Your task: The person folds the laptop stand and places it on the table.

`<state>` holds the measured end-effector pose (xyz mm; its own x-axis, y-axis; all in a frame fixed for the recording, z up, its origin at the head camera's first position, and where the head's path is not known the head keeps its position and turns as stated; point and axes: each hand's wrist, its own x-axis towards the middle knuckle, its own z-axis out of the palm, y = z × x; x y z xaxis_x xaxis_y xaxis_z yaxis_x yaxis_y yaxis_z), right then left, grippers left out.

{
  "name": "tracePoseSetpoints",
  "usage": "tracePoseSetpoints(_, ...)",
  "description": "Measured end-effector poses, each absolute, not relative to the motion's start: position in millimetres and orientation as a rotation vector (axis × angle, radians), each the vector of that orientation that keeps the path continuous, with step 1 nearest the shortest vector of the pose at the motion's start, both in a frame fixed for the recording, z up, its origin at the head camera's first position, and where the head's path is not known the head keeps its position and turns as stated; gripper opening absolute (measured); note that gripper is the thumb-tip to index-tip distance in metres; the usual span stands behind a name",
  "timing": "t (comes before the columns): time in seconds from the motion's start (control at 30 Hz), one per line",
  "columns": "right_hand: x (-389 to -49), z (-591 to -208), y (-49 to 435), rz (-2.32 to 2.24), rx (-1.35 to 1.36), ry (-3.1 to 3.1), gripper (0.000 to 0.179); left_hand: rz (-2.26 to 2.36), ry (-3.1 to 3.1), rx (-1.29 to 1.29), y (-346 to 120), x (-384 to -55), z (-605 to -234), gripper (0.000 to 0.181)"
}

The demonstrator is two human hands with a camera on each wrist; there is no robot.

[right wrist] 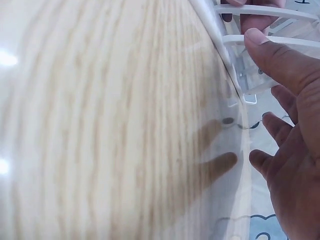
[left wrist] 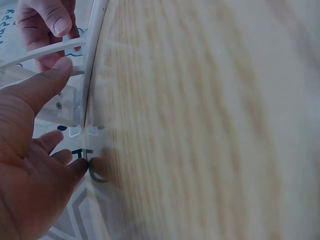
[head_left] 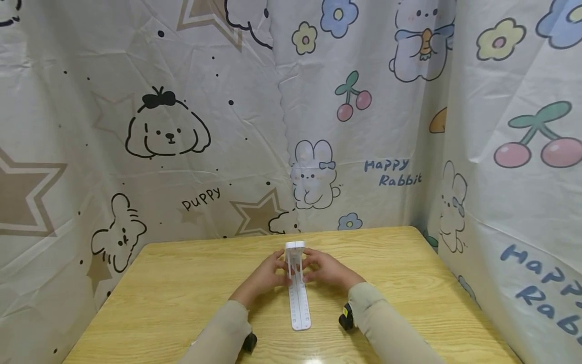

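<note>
A white plastic stand (head_left: 299,308) with a long, narrow, marked base and an upright part is on the table in the head view. Its top (head_left: 295,244) is a short bar with slim struts below. My left hand (head_left: 268,273) holds the upright from the left. In the left wrist view, the left thumb (left wrist: 52,77) lies against a strut, the other visible fingers apart from it. From the right, my right hand (head_left: 329,269) holds the same upright. Its thumb (right wrist: 272,52) lies on a strut in the right wrist view. Both index fingers are partly hidden.
The wood-grain table (head_left: 191,298) extends around both arms. A printed curtain (head_left: 254,116) hangs behind it, and another printed sheet (head_left: 514,202) hangs along the right side. Black devices (head_left: 347,317) sit at both wrists.
</note>
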<state>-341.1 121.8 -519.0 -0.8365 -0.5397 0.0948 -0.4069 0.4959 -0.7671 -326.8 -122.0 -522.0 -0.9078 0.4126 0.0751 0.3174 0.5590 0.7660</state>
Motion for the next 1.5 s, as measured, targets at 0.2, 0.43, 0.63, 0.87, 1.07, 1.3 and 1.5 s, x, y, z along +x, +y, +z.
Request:
tracePoseSetpoints(0.2, -342.6, -523.1, 120.4, -1.246, -0.866, 2.574, 0.018, 1.237, 2.666, 0.673, -118.7, -327.5, -522.8, 0.015)
tracePoseSetpoints(0.43, -346.7, -529.3, 120.0, -1.182, -0.912, 2.601, 0.013, 1.202, 2.677, 0.682, -117.2, -326.2, -519.6, 0.013)
tracePoseSetpoints(0.63, -346.5, -530.7, 117.6, -1.144, -0.954, 2.618, 0.012, 1.177, 2.697, 0.683, -119.2, -328.4, -523.0, 0.012)
tracePoseSetpoints(0.87, -343.4, -527.9, 115.0, -1.167, -0.927, 2.618, 0.014, 1.170, 2.709, 0.706, -119.1, -330.7, -525.2, 0.012)
tracePoseSetpoints(1.07, -341.8, -527.8, 113.5, -1.192, -0.877, 2.618, 0.013, 1.185, 2.684, 0.700, -119.5, -330.9, -524.5, 0.012)
tracePoseSetpoints(1.3, -340.6, -526.1, 110.9, -1.198, -0.824, 2.649, 0.015, 1.168, 2.680, 0.728, -121.5, -331.5, -524.2, 0.009)
tracePoseSetpoints(1.5, -342.8, -526.3, 108.6, -1.213, -0.809, 2.689, 0.016, 1.142, 2.709, 0.759, -120.0, -334.8, -526.1, 0.008)
